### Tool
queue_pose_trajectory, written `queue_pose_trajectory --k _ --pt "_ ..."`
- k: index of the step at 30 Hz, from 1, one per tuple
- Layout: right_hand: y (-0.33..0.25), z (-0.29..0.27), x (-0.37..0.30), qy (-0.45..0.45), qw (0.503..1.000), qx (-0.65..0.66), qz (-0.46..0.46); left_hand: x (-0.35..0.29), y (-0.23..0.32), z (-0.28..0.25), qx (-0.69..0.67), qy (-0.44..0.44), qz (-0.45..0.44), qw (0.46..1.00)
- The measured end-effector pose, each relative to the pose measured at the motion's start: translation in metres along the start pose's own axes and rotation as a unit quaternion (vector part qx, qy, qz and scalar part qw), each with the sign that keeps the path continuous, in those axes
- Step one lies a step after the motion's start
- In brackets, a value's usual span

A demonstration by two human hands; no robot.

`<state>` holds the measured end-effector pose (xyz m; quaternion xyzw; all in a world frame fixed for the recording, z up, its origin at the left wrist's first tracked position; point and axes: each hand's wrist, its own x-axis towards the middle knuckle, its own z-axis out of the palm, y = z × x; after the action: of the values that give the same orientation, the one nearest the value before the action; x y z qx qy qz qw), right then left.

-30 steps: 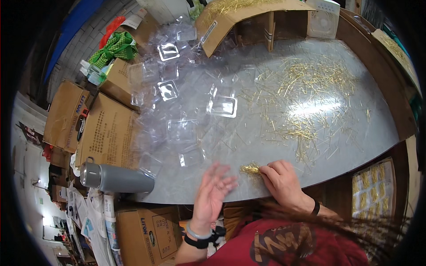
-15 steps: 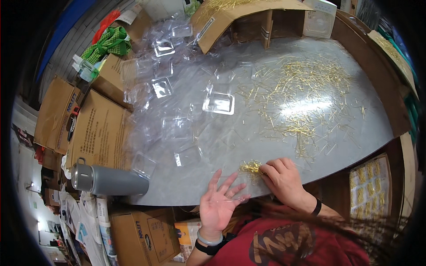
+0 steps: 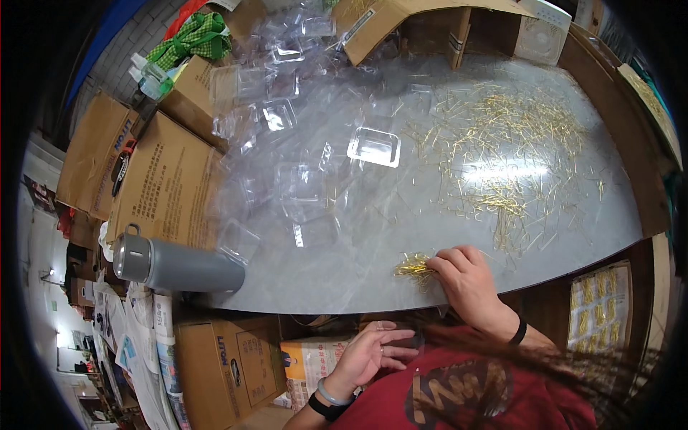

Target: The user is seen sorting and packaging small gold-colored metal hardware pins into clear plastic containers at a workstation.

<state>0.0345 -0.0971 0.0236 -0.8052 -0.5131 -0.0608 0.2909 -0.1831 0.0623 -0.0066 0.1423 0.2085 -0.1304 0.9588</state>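
Observation:
A bunch of thin gold-coloured wire hooks (image 3: 413, 266) lies at the table's near edge. The fingers of my right hand (image 3: 469, 283) are closed on the bunch's right end. In front of my red shirt, just off the near edge, my left hand (image 3: 365, 356) is open with its fingers apart. Whether a clear piece of plastic rests by its fingers I cannot make out. A larger spread of loose gold hooks (image 3: 509, 136) covers the right half of the table. Nearest beyond my hands on the left is a clear plastic tray (image 3: 315, 231).
A heap of clear plastic trays (image 3: 276, 115) covers the grey table's (image 3: 358, 269) left side. A grey bottle (image 3: 190, 264) lies on its side at the near left corner. Cardboard boxes (image 3: 165, 179) border the left; a cardboard shelter (image 3: 401, 25) and white fan (image 3: 542, 34) stand behind.
My left hand has drawn down and back from the table edge toward my shirt, turning as it went. My right hand stays on the bunch of hooks. The whole view has shifted slightly.

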Motion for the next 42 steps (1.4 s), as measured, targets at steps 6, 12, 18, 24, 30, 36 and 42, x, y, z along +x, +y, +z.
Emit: queue_pose_trajectory --k 6,12,18,24,30,36,42 --pt "-0.011 0.002 -0.004 -0.070 0.993 0.060 -0.075 0.013 -0.011 0.032 0.098 0.071 0.136 0.983" --pt "-0.028 -0.005 -0.021 -0.143 0.961 0.159 -0.174 0.004 -0.025 0.027 0.089 0.078 0.137 0.983" --pt "-0.025 -0.019 -0.020 -0.176 0.940 0.235 -0.176 -0.019 -0.023 0.051 0.261 0.065 0.098 0.958" --pt "-0.018 -0.046 0.007 -0.058 0.977 0.148 -0.141 0.031 0.010 0.060 0.430 -0.003 0.235 0.872" --pt "0.010 -0.035 0.006 -0.027 0.995 0.065 -0.071 0.065 0.035 0.081 0.832 0.171 0.314 0.424" --pt "0.005 -0.026 0.011 0.044 0.980 0.191 -0.022 0.083 0.029 0.073 0.810 0.093 0.372 0.443" --pt "0.015 -0.028 -0.006 0.090 0.976 0.187 0.060 0.089 0.026 0.067 0.833 0.119 0.371 0.393"
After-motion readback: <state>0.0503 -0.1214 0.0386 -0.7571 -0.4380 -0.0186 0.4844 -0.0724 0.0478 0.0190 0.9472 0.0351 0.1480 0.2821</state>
